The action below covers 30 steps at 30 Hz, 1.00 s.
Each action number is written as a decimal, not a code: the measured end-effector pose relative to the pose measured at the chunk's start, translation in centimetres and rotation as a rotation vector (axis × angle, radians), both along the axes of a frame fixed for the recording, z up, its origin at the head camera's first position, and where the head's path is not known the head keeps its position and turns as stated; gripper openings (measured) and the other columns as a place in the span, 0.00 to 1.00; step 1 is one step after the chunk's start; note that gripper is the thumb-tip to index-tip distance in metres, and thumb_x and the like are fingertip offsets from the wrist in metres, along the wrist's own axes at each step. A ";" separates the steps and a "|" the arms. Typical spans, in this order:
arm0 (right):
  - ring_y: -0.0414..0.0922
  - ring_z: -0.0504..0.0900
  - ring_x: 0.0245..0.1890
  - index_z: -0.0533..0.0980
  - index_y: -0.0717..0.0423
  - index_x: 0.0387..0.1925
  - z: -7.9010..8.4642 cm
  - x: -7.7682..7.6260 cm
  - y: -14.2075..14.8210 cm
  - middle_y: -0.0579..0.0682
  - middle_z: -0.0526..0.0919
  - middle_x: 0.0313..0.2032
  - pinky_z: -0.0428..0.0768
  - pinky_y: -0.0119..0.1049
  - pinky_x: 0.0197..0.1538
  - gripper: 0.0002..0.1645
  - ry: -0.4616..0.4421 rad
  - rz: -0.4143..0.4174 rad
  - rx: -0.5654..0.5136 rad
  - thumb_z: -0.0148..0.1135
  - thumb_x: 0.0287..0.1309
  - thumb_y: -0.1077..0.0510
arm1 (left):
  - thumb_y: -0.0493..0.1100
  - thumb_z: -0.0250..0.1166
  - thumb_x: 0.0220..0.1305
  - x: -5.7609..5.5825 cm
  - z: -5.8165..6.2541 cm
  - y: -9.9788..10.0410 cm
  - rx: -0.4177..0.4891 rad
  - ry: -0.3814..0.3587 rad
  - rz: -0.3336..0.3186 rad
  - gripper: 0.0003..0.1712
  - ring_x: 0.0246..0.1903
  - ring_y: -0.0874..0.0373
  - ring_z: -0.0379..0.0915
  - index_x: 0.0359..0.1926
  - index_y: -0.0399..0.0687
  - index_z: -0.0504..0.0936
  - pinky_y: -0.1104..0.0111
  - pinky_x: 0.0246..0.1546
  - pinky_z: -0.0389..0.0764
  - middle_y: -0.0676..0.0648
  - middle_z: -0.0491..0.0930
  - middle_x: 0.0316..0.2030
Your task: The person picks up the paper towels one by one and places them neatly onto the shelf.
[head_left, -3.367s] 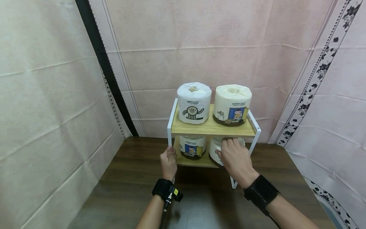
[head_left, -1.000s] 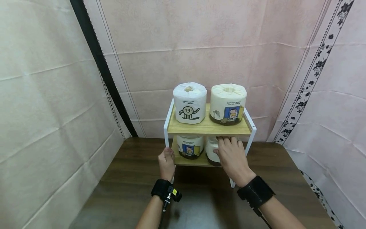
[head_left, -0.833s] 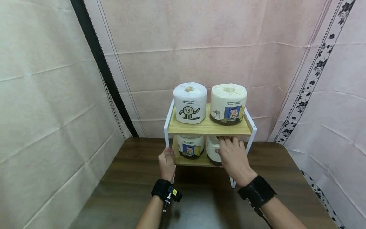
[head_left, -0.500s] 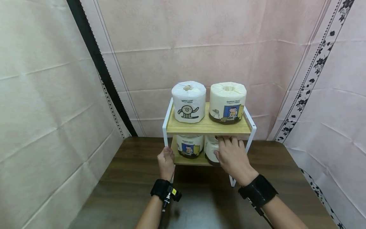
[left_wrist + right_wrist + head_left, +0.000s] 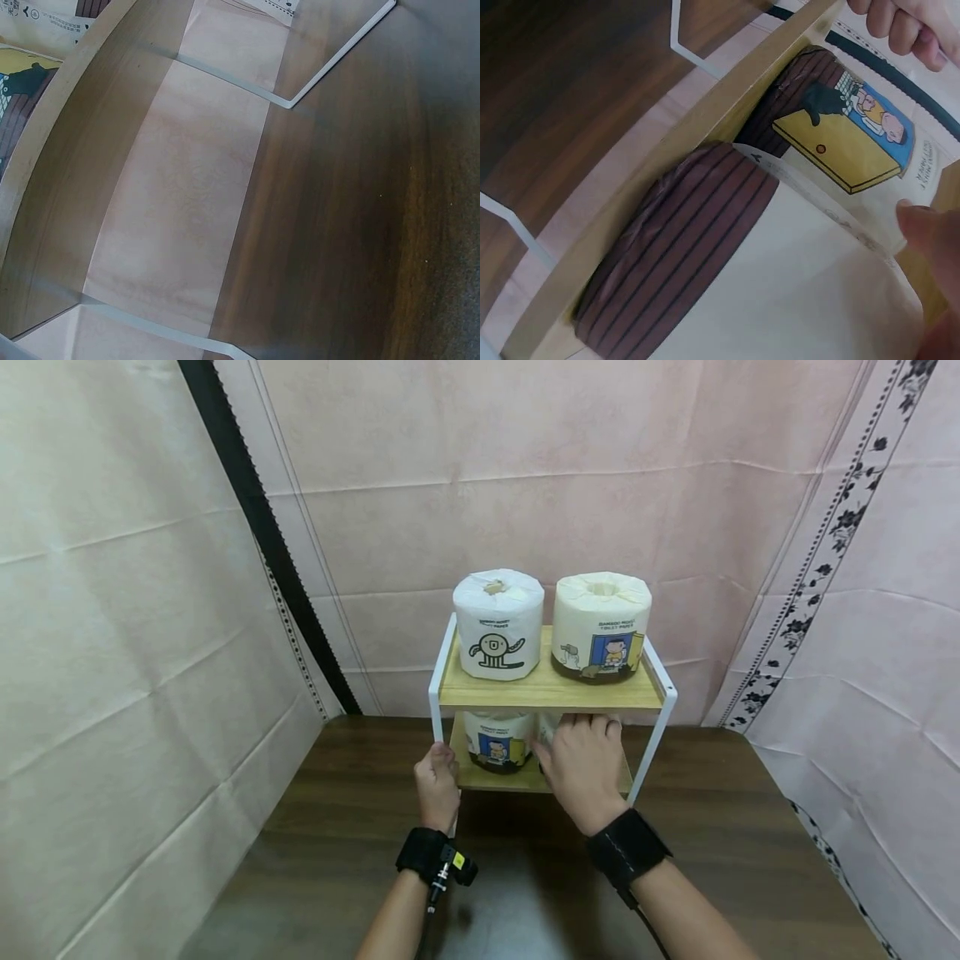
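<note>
A two-tier shelf with pale wooden boards and a white metal frame stands on the table. My left hand grips its left front post. On the lower board, my right hand holds the right-hand toilet roll, fingers over its upper part and thumb at its left side; the hand hides most of it in the head view. Close beside it sits another lower toilet roll with a cartoon print. Above stand a white toilet roll and a cream toilet roll with a brown base.
The dark wooden table spreads out below and around the shelf. Hung cloth closes off the back and sides. A white shelf leg stands on the tabletop in the left wrist view.
My right hand has shifted left along the lower board, and the roll it holds now sits closer to the left one. The left hand keeps its grip on the post.
</note>
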State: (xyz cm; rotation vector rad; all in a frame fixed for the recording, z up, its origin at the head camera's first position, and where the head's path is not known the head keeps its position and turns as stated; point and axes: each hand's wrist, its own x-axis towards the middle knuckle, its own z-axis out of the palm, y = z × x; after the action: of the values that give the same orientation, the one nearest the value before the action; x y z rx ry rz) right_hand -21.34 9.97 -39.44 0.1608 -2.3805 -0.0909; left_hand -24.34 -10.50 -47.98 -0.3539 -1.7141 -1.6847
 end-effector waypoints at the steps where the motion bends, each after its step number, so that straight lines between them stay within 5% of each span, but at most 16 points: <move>1: 0.57 0.71 0.24 0.61 0.54 0.12 0.0 -0.2 -0.2 0.53 0.67 0.16 0.68 0.50 0.34 0.38 0.008 -0.016 0.001 0.56 0.59 0.29 | 0.39 0.38 0.79 0.0 -0.1 0.0 -0.003 -0.003 0.002 0.27 0.12 0.62 0.50 0.24 0.27 0.69 0.71 0.15 0.54 0.59 0.57 0.12; 5: 0.59 0.72 0.22 0.61 0.55 0.09 -0.1 -0.6 -0.7 0.53 0.64 0.12 0.69 0.53 0.35 0.38 0.044 -0.047 0.014 0.59 0.58 0.33 | 0.39 0.38 0.79 -0.1 -0.2 0.0 -0.005 0.001 0.008 0.27 0.12 0.62 0.50 0.23 0.29 0.69 0.71 0.15 0.54 0.59 0.57 0.12; 11: 0.63 0.73 0.31 0.69 0.61 0.17 -0.4 -0.9 -0.7 0.62 0.74 0.24 0.69 0.55 0.38 0.30 0.087 -0.021 0.003 0.66 0.55 0.40 | 0.39 0.38 0.79 0.1 -0.2 -0.1 -0.004 0.006 0.026 0.27 0.11 0.62 0.49 0.22 0.29 0.69 0.71 0.14 0.54 0.58 0.56 0.12; 19: 0.58 0.73 0.24 0.59 0.51 0.08 0.4 -0.5 0.2 0.51 0.65 0.13 0.68 0.55 0.40 0.33 -0.035 -0.012 0.009 0.61 0.61 0.44 | 0.40 0.39 0.79 -0.1 0.1 0.3 0.007 0.010 0.016 0.27 0.12 0.62 0.50 0.22 0.31 0.67 0.70 0.15 0.55 0.56 0.56 0.12; 30: 0.61 0.72 0.28 0.74 0.60 0.17 0.7 0.5 1.8 0.59 0.76 0.22 0.67 0.52 0.37 0.25 -0.109 0.052 -0.070 0.65 0.59 0.45 | 0.40 0.39 0.79 -1.9 -2.3 -0.1 0.031 0.078 -0.008 0.25 0.11 0.62 0.48 0.22 0.37 0.66 0.69 0.13 0.52 0.53 0.55 0.11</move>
State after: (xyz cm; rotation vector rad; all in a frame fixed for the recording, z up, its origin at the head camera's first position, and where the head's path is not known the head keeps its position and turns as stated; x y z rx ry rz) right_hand -20.81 11.75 -38.73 0.1991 -2.4824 0.0264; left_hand -26.21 -10.61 -50.29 -0.4070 -1.6308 -1.6792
